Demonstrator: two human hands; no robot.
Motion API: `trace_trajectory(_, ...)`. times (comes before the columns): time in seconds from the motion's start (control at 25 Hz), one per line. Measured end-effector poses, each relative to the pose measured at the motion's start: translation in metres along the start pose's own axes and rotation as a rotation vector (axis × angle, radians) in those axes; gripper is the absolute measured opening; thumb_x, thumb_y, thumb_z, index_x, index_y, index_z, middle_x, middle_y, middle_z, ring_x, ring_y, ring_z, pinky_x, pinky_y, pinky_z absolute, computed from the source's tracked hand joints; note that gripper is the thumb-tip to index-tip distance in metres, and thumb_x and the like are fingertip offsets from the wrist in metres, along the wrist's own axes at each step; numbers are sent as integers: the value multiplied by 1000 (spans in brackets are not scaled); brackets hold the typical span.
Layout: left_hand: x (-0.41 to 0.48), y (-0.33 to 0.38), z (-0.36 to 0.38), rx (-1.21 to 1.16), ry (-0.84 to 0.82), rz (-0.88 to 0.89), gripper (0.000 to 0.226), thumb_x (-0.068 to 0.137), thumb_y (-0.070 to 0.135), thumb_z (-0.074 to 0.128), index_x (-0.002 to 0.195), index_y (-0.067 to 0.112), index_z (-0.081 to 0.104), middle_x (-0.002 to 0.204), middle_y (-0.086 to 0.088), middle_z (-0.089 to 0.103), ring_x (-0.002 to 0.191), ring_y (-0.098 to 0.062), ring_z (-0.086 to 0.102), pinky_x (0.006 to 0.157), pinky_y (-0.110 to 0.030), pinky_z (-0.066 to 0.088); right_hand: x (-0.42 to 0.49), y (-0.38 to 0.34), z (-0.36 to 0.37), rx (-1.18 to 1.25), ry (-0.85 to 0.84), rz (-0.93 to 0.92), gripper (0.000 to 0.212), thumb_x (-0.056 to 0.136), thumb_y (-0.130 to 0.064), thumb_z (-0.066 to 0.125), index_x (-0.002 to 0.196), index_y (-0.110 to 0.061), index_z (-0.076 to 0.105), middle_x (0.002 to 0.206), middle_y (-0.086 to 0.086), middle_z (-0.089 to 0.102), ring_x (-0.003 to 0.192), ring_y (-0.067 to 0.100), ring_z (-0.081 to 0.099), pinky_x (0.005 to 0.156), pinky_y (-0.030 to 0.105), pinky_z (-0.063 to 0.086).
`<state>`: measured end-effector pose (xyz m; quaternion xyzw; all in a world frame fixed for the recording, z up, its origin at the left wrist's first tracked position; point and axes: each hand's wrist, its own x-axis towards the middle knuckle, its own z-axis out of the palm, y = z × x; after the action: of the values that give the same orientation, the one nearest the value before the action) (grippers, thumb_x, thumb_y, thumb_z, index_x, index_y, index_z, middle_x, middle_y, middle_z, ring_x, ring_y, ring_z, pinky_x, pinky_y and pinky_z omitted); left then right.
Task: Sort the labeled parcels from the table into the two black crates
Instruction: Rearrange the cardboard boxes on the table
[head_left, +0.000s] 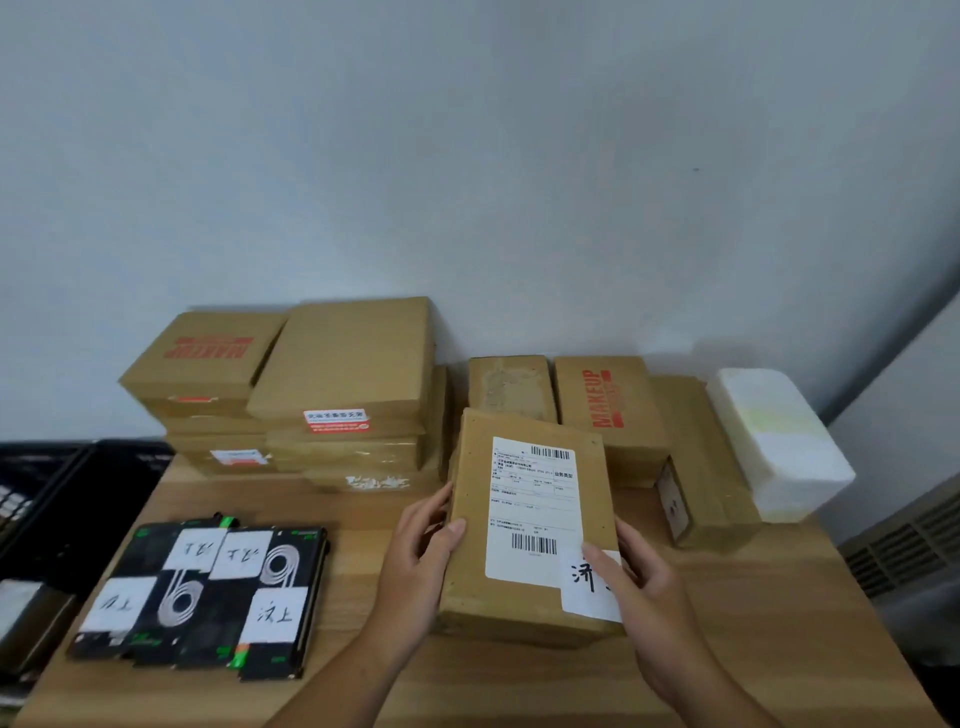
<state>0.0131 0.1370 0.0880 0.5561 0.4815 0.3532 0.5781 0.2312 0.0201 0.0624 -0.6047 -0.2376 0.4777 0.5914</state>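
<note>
A brown cardboard parcel (524, 597) with a white shipping label and a small handwritten tag is held tilted above the wooden table (363, 691). My left hand (421, 561) grips its left edge, thumb on the top face. My right hand (639, 582) grips its lower right corner, thumb over the handwritten tag. Several flat black packets (208, 592) with white handwritten tags lie at the front left. Two black crates (62, 483) stand left of the table, partly cut off.
Stacked brown boxes (322, 395) fill the back left against the wall. More brown boxes (608, 410) and a white foam box (779, 441) sit at the back right. A grey vented unit (909, 545) stands right of the table.
</note>
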Motion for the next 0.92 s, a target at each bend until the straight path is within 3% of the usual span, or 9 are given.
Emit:
trace_trajectory(0.16, -25, -4, -31, -27, 102, -7, 43, 87, 49, 65, 130, 47, 64, 122, 27, 63, 113, 0, 65, 88, -28, 55, -3, 1, 27, -72, -105, -17, 46, 91, -19, 75, 124, -49, 65, 117, -12, 76, 104, 12, 74, 72, 28, 63)
trace_trajectory(0.28, -47, -7, -63, -51, 137, -4, 41, 83, 61, 67, 123, 59, 64, 124, 29, 64, 113, 2, 65, 84, -25, 58, -11, 2, 56, -105, -156, -29, 49, 91, -18, 75, 129, -45, 62, 116, -11, 76, 102, 13, 75, 73, 31, 63)
trace_trajectory(0.44, -74, -13, -117, -96, 204, -23, 31, 87, 54, 64, 116, 66, 64, 121, 33, 64, 111, 6, 64, 78, -15, 57, -31, 8, 107, -157, -223, -31, 53, 89, -19, 77, 134, -40, 59, 114, -9, 77, 101, 15, 76, 76, 35, 64)
trace_trajectory(0.56, -97, -23, -165, -119, 230, -30, 30, 91, 59, 67, 120, 65, 63, 125, 32, 62, 110, 7, 64, 77, -15, 58, -54, 19, 151, -185, -251, -16, 49, 90, -19, 76, 128, -46, 60, 111, -11, 78, 97, 15, 76, 71, 34, 64)
trace_trajectory(0.68, -123, -33, -217, -145, 259, -21, 29, 99, 43, 64, 118, 64, 64, 127, 26, 64, 111, 4, 66, 78, -16, 58, -83, 32, 199, -208, -277, 6, 47, 90, -21, 75, 119, -54, 59, 107, -13, 78, 94, 13, 77, 65, 31, 63)
trace_trajectory(0.8, -144, -42, -264, -149, 275, -30, 31, 99, 41, 63, 116, 67, 63, 122, 28, 67, 108, 4, 67, 78, -19, 59, -104, 46, 241, -223, -271, 14, 43, 92, -26, 73, 123, -51, 59, 105, -11, 79, 90, 14, 77, 63, 31, 62)
trace_trajectory(0.92, -163, -49, -307, -171, 297, -38, 30, 99, 40, 63, 117, 63, 65, 117, 27, 71, 102, 2, 70, 73, -16, 58, -121, 58, 282, -227, -222, 55, 29, 100, -42, 58, 129, -43, 61, 101, -1, 80, 89, 23, 78, 71, 45, 62)
